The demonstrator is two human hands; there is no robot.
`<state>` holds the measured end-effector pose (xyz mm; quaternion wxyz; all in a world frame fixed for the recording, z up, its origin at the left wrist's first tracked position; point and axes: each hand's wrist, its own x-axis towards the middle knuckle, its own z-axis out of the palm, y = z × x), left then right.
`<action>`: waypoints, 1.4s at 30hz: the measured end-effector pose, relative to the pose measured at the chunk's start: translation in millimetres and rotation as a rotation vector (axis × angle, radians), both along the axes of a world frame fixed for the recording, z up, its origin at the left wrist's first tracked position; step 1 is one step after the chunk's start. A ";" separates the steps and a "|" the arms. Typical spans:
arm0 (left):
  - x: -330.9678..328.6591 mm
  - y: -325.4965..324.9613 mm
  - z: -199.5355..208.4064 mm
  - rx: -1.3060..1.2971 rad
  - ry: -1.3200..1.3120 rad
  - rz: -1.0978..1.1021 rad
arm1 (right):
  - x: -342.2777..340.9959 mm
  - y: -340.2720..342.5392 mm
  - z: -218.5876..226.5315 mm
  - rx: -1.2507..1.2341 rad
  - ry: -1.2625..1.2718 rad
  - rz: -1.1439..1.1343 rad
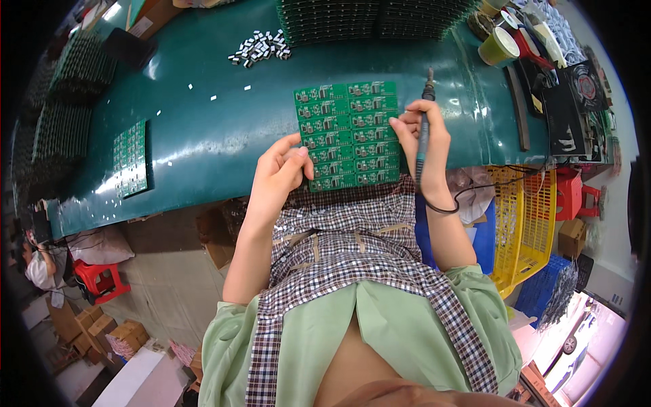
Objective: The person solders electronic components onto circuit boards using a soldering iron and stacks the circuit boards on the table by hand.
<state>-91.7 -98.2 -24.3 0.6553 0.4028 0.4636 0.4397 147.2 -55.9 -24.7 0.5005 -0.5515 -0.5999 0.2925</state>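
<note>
1. Board (349,136): green, two columns of repeated circuits; sits between both hands, straight in front of the person, at the near edge of the surface (217,136).
2. Left hand (279,166): thumb and fingers pinch the board's left edge, on the near half.
3. Right hand (428,132): fingers closed round the handle of an iron (422,146); thumb tip also at the board's right edge, farther from the body than the left grip.
4. Key relation: iron is just right of the board, shaft roughly alongside its right edge, tip pointing away from the person. Tip is off past the far right corner, not over the circuits.
5. Axis: outline looks near square, no clear long axis; columns run away from the person. Neither hand is clearly nearer, both being at an edge.
6. Board's near edge shows against the apron (366,271); lifted or resting on the surface, cannot tell.
7. Around: white parts (260,49) heaped beyond the board to its left, a few loose ones scattered; second board (132,159) well left; board stacks (332,20) on the far side; cup (498,47) far right; cable (442,211) crosses by the right wrist.
</note>
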 end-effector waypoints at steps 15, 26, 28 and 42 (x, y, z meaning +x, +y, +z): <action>-85.7 -12.1 28.1 0.144 0.537 0.867 | 16.9 14.3 -12.8 0.115 -0.404 0.112; 59.8 83.7 24.4 0.605 1.077 0.066 | 26.7 0.8 -2.4 0.131 0.170 0.021; 63.5 82.0 24.1 0.541 1.081 -0.022 | 34.5 -2.0 -2.0 0.136 0.242 0.107; 80.4 90.0 10.1 0.615 1.006 0.040 | 35.1 8.4 18.9 0.040 -0.034 0.118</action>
